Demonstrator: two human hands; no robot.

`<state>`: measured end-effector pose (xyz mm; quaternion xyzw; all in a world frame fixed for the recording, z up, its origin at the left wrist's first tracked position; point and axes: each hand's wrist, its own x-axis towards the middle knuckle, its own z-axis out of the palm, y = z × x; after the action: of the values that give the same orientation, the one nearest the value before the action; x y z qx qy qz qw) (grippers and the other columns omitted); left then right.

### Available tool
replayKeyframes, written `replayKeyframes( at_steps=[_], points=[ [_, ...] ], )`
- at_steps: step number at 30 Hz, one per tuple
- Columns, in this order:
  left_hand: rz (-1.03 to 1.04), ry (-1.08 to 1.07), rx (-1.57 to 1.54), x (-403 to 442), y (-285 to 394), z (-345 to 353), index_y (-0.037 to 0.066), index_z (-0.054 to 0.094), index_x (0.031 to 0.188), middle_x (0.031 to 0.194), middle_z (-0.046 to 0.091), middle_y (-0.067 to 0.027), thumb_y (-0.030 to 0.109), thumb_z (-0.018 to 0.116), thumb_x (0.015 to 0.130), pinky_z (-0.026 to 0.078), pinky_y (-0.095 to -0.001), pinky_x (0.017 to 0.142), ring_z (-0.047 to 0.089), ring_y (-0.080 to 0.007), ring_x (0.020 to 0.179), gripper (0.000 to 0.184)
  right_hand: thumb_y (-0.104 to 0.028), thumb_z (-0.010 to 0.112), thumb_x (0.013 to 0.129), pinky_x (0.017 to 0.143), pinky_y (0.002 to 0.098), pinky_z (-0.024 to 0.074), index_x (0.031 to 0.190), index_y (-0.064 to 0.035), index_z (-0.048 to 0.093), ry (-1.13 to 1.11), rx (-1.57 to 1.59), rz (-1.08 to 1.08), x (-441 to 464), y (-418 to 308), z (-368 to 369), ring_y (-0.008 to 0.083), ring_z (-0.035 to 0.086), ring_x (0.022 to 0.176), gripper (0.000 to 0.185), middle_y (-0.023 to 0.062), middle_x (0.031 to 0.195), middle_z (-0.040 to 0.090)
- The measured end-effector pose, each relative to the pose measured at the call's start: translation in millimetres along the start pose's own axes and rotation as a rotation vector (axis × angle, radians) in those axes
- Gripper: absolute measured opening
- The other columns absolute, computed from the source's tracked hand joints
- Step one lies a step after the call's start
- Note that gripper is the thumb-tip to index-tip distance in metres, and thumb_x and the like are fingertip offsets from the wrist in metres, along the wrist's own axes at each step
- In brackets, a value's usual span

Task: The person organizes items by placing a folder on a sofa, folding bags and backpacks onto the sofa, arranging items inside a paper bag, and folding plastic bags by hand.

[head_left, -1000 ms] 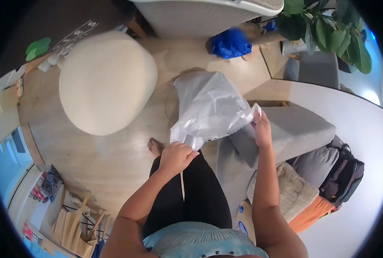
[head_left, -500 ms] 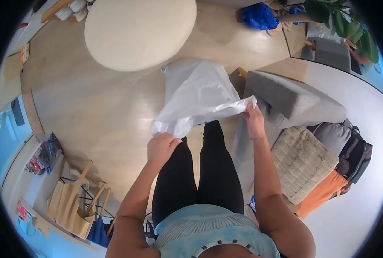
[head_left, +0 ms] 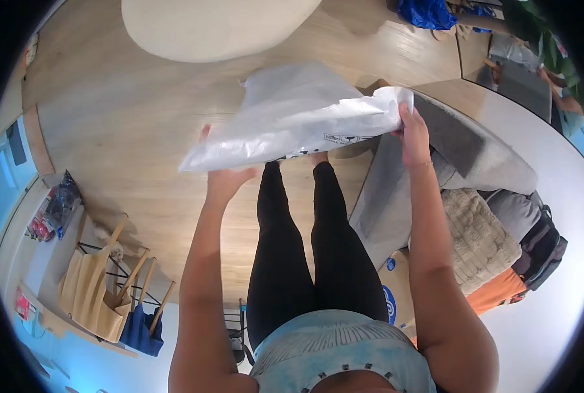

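Observation:
A large white plastic bag with small handling symbols printed near its lower edge is stretched out in front of my legs, above the floor. My right hand pinches its right corner, where the edge is crumpled. At the bag's left end, my left hand is against the underside with thumb and fingers spread. One fingertip shows past the bag's far side; its other fingers are hidden behind the plastic.
A pale rounded table or pouf stands ahead. To the right are a grey sofa, a fluffy beige cushion and a dark backpack. Beige and blue bags hang at left. A cardboard box stands beside my right leg.
The bag has been lifted and pulled wider, its printed side now showing. My left hand has gone from gripping the edge to spread fingers beneath it; my right hand has risen.

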<state>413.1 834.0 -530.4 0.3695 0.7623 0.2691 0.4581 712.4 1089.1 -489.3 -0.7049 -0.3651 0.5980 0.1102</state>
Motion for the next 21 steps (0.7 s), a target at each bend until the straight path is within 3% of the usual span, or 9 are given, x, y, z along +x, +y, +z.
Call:
replayKeyframes(
  at_steps=[4, 6, 7, 9, 10, 13, 15, 19, 21],
  points=[
    [0.139, -0.023, 0.016, 69, 31, 23, 0.003, 0.048, 0.124, 0.127, 0.046, -0.0157, 0.045, 0.074, 0.071, 0.036, -0.0363, 0.096, 0.040, -0.0276, 0.121, 0.073, -0.034, 0.051, 0.092, 0.066, 0.0218, 0.0401, 0.113, -0.0075, 0.054, -0.082, -0.174, -0.011, 15, -8, 1, 0.0046, 0.050, 0.076, 0.034, -0.0029, 0.089, 0.058],
    [-0.230, -0.203, -0.310, 88, 45, 21, 0.002, 0.053, 0.119, 0.111, 0.058, -0.0132, 0.044, 0.066, 0.080, 0.042, -0.0328, 0.087, 0.055, -0.0246, 0.102, 0.059, -0.032, 0.052, 0.092, 0.068, 0.0214, 0.0390, 0.118, -0.0054, 0.048, -0.115, -0.059, -0.020, 19, -3, -1, 0.0053, 0.050, 0.081, 0.038, -0.0020, 0.091, 0.056],
    [-0.241, -0.209, -0.311, 89, 43, 25, 0.002, 0.053, 0.119, 0.111, 0.058, -0.0132, 0.044, 0.066, 0.080, 0.042, -0.0328, 0.087, 0.055, -0.0246, 0.102, 0.059, -0.032, 0.052, 0.092, 0.068, 0.0214, 0.0390, 0.118, -0.0054, 0.048, -0.115, -0.061, -0.008, 16, 3, 1, 0.0053, 0.050, 0.081, 0.038, -0.0020, 0.091, 0.056],
    [-0.333, -0.051, -0.497, 91, 42, 29, -0.002, 0.057, 0.113, 0.101, 0.063, -0.0109, 0.043, 0.061, 0.084, 0.045, -0.0300, 0.081, 0.060, -0.0225, 0.089, 0.054, -0.031, 0.051, 0.093, 0.079, 0.0254, 0.0405, 0.126, -0.0045, 0.040, 0.144, 0.012, -0.344, 6, 13, 5, 0.0103, 0.048, 0.096, 0.043, 0.0034, 0.106, 0.051],
    [-0.333, -0.046, -0.498, 92, 37, 32, -0.002, 0.057, 0.113, 0.101, 0.063, -0.0109, 0.043, 0.061, 0.084, 0.045, -0.0300, 0.081, 0.060, -0.0225, 0.089, 0.054, -0.037, 0.053, 0.091, 0.095, 0.0328, 0.0362, 0.132, -0.0046, 0.033, 0.375, -0.369, -0.642, 5, 26, 6, 0.0191, 0.038, 0.116, 0.056, 0.0093, 0.123, 0.039],
    [-0.547, -0.022, -0.783, 95, 30, 36, -0.006, 0.054, 0.115, 0.108, 0.060, -0.0110, 0.040, 0.060, 0.086, 0.044, -0.0310, 0.084, 0.058, -0.0213, 0.096, 0.055, -0.045, 0.063, 0.083, 0.104, 0.0422, 0.0272, 0.137, -0.0048, 0.026, 0.331, -0.452, -0.959, -24, 44, 5, 0.0285, 0.029, 0.124, 0.076, 0.0141, 0.137, 0.020],
    [-0.723, -0.118, -0.895, 96, 32, 37, -0.008, 0.051, 0.117, 0.111, 0.059, -0.0125, 0.034, 0.060, 0.087, 0.043, -0.0317, 0.086, 0.057, -0.0213, 0.101, 0.052, -0.049, 0.061, 0.082, 0.106, 0.0460, 0.0245, 0.139, -0.0044, 0.023, 0.161, -0.732, -1.089, -47, 53, 9, 0.0319, 0.023, 0.130, 0.082, 0.0158, 0.140, 0.017],
    [-0.812, -0.208, -0.987, 100, 9, 39, -0.001, 0.054, 0.115, 0.107, 0.062, -0.0123, 0.034, 0.058, 0.087, 0.047, -0.0333, 0.084, 0.061, -0.0221, 0.096, 0.044, -0.051, 0.058, 0.083, 0.107, 0.0466, 0.0234, 0.141, -0.0041, 0.021, -0.025, -0.627, -1.045, -68, 71, 18, 0.0329, 0.018, 0.134, 0.083, 0.0167, 0.142, 0.016],
    [-0.811, -0.218, -1.034, 100, 3, 39, -0.001, 0.053, 0.115, 0.108, 0.062, -0.0116, 0.032, 0.058, 0.088, 0.048, -0.0339, 0.084, 0.061, -0.0218, 0.095, 0.043, -0.051, 0.057, 0.084, 0.107, 0.0463, 0.0230, 0.142, -0.0062, 0.021, 0.223, -0.164, -0.701, -76, 80, 19, 0.0344, 0.017, 0.134, 0.081, 0.0186, 0.143, 0.016]
  ],
)
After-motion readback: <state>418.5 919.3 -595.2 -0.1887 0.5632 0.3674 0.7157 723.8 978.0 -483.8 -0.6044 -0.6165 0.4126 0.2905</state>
